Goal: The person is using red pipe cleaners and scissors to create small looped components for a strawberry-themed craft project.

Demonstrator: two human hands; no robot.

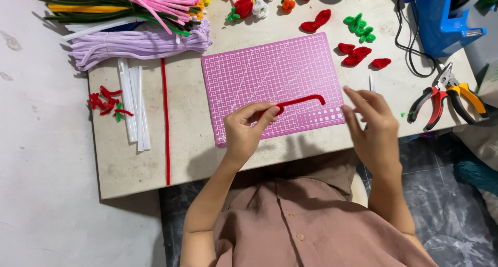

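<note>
Upper left of the frame: a heap of long fuzzy pipe cleaners in pink, green, yellow and lilac bundles (136,23), spread over the corner of the pale bench (187,148). Just below, a scatter of short red and green pipe-cleaner scraps (107,102) at the bench's left edge, beside a few white plastic sticks (134,102) and one long straight red pipe cleaner (165,123) running down toward the near edge.

Centre: a pink rectangular cutting mat with a white grid (272,72), slightly tilted. On its lower part, a red fuzzy pipe cleaner bent into a hook at its right end (303,100), lying along the mat. Left hand (248,127) pinching the left end of that piece between thumb and fingers, wrist bent up from the near edge. Above the mat, small finished red, white and orange fuzzy figures (254,2).

Right of centre: red folded pipe-cleaner bows (358,55) and a green curled one (360,27) on bare bench. Right hand (371,124) hovering off the mat's lower right corner, fingers spread and loose, holding nothing, apart from the red piece.

Far right: red-handled and orange-handled pliers (446,97), and in the upper right a blue plastic device (446,20) with a black cord (407,41).
</note>
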